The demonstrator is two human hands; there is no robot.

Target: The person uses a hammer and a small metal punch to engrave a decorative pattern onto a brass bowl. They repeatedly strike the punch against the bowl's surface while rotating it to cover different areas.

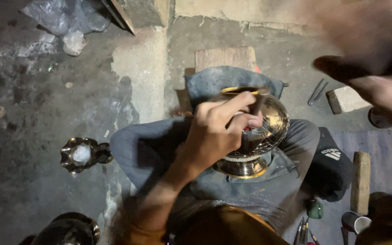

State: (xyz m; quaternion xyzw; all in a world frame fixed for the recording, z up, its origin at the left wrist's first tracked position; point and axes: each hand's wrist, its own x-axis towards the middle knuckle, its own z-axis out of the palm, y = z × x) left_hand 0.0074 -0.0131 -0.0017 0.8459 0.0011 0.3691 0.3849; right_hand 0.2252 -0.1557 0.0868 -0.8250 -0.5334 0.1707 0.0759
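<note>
Vessel: brass vessel [255,136] is resting on your lap, on grey cloth [232,81].
Left hand [218,131]: you are clamping a small tool [256,105] against its shoulder; keep strokes steady.
Right hand [373,86]: blurred above-right of the vessel; I cannot tell its grip.

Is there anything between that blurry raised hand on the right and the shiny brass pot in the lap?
Nothing visible stands between them. The right hand is raised, blurred and apart from the brass pot, with only open floor showing between. The left hand already rests on the pot's near side, pinching a small dark tool.
</note>
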